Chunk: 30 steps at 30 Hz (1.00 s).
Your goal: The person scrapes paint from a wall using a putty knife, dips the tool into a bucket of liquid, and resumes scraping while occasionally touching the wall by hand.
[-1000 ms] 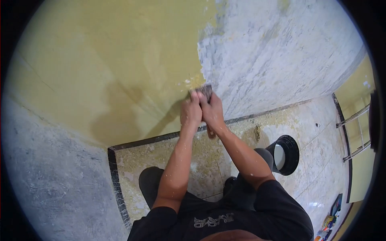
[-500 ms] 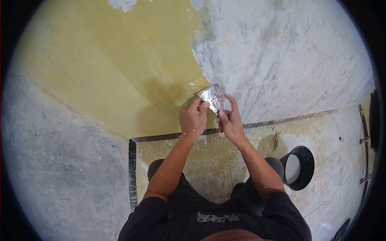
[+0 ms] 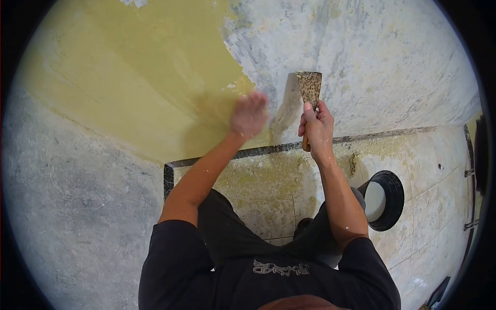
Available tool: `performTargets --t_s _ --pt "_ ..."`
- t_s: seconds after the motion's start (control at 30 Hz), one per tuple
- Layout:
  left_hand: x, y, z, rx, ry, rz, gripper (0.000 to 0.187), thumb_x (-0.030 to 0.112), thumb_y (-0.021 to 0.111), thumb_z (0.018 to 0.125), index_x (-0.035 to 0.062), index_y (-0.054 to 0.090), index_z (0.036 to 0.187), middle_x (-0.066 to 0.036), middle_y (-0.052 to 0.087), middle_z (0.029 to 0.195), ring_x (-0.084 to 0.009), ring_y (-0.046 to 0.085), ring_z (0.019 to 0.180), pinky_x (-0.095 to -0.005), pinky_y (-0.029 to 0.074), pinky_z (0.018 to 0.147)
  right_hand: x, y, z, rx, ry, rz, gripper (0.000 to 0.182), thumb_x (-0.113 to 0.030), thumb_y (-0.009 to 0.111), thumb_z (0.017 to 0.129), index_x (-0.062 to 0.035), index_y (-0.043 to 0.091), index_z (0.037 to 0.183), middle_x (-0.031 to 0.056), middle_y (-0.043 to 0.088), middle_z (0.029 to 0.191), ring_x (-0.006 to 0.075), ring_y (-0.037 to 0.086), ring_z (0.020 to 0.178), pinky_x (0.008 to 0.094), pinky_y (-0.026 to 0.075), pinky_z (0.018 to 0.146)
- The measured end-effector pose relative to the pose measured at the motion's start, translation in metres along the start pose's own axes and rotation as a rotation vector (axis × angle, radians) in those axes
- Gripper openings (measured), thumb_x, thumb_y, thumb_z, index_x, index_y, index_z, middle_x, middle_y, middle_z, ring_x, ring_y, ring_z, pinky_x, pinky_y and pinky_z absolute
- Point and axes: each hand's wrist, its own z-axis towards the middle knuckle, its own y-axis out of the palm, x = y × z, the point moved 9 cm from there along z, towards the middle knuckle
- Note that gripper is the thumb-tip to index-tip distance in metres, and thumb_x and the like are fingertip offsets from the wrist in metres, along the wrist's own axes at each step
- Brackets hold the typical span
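Note:
My right hand is wrapped round the wooden handle of a scraper. Its speckled, residue-covered metal blade points up in front of the bare grey-white part of the wall, and a shadow falls to its left. Blurred by motion, my left hand is empty, its fingers stretched out by the ragged edge of the yellow paint. Small pale flecks cling to both forearms.
A black bucket holding whitish liquid stands on the tiled floor to the right of my knee. Yellowish scrapings litter the floor below the dark skirting strip. A dark-bladed tool lies at the lower right.
My left hand has come off the scraper blade and sits apart at the paint edge. The right hand has moved right with the scraper, now gripping its handle with the blade turned upright.

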Motion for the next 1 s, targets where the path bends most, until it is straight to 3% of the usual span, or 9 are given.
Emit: performTargets --t_s 0.07,0.1,0.23,0.27,0.33,0.37,0.43,0.57,1.0 --pt "0.054 0.034 -0.06 -0.528 0.437 0.187 0.078 0.036 0.052 0.09 0.0128 0.01 0.151 -0.009 0.02 0.155 -0.0315 0.025 0.14 -0.0484 0.019 0.113 0.005 -0.002 -0.002 -0.021 0.009 -0.102 0.025 -0.017 0.058 0.093 0.0012 0.049 0.108 0.0016 0.051 0.062 0.0088 0.046 0.046 0.0254 0.038 0.043" --pt "0.06 0.029 -0.063 -0.523 0.431 0.188 0.078 0.036 0.052 0.09 0.0128 0.01 0.151 -0.009 0.02 0.155 -0.0315 0.025 0.14 -0.0484 0.019 0.113 0.01 -0.003 -0.002 -0.035 0.018 -0.205 0.02 -0.017 0.058 0.093 -0.0008 0.05 0.101 0.0018 0.051 0.062 0.0079 0.046 0.046 0.0247 0.037 0.041" --pt "0.102 0.027 -0.093 -1.215 -0.102 -1.178 0.049 0.038 0.045 0.096 0.0135 0.043 0.139 -0.011 0.057 0.127 -0.0254 0.047 0.124 -0.044 0.035 0.103 0.044 -0.003 0.002 -0.047 -0.214 -0.526 0.02 -0.021 0.058 0.094 -0.0033 0.052 0.1 0.0052 0.058 0.065 0.0077 0.05 0.05 0.0251 0.042 0.045" --pt "0.11 0.016 -0.083 -1.215 -0.096 -1.194 0.049 0.038 0.045 0.096 0.0135 0.043 0.139 -0.011 0.057 0.127 -0.0254 0.047 0.124 -0.044 0.035 0.103 0.053 -0.004 0.003 -0.042 -0.208 -0.54 0.02 -0.021 0.058 0.094 -0.0033 0.052 0.1 0.0052 0.058 0.065 0.0077 0.05 0.05 0.0251 0.042 0.045" --pt "0.092 0.003 -0.048 -0.596 -1.205 -2.355 0.047 0.047 0.041 0.098 0.008 0.058 0.116 -0.006 0.062 0.099 -0.019 0.058 0.096 -0.0402 0.046 0.087 0.056 0.001 0.003 -0.001 -0.269 -0.641 0.028 -0.021 0.063 0.088 0.0024 0.053 0.099 0.0164 0.066 0.072 0.0239 0.067 0.066 0.0353 0.049 0.06" --pt "0.098 0.005 -0.041 -0.583 -1.203 -2.374 0.047 0.047 0.041 0.098 0.008 0.058 0.116 -0.006 0.062 0.099 -0.019 0.058 0.096 -0.0402 0.046 0.087 0.073 0.015 -0.01 -0.109 0.256 -0.24 0.033 -0.029 0.065 0.087 0.0015 0.058 0.099 0.0185 0.067 0.075 0.0282 0.068 0.071 0.0368 0.05 0.064" --pt "0.094 0.007 -0.026 -0.196 -1.248 -2.604 0.046 0.054 0.043 0.096 0.0119 0.059 0.108 -0.003 0.061 0.094 -0.0166 0.057 0.091 -0.0309 0.045 0.075 0.092 0.013 0.0 -0.08 0.106 -0.394 0.033 -0.031 0.066 0.087 0.0003 0.061 0.098 0.0189 0.067 0.075 0.0291 0.068 0.069 0.0368 0.05 0.064" --pt "0.097 0.044 -0.044 0.139 -1.405 -2.43 0.042 0.05 0.043 0.097 0.0098 0.055 0.099 0.001 0.055 0.096 -0.01 0.052 0.088 -0.0259 0.044 0.077 0.098 0.012 0.002 -0.026 -0.226 -0.638 0.035 -0.037 0.064 0.087 -0.0023 0.067 0.092 0.0192 0.066 0.072 0.0322 0.067 0.064 0.0382 0.051 0.061" --pt "0.105 0.061 -0.046 0.236 -1.935 -2.66 0.022 0.027 0.043 0.101 0.0088 0.054 0.099 0.001 0.055 0.097 -0.0109 0.055 0.095 -0.0284 0.046 0.088 0.085 0.034 0.02 0.145 -0.273 -1.349 0.042 -0.045 0.056 0.087 -0.0043 0.065 0.096 0.0249 0.062 0.066 0.0446 0.063 0.066 0.0503 0.051 0.06"
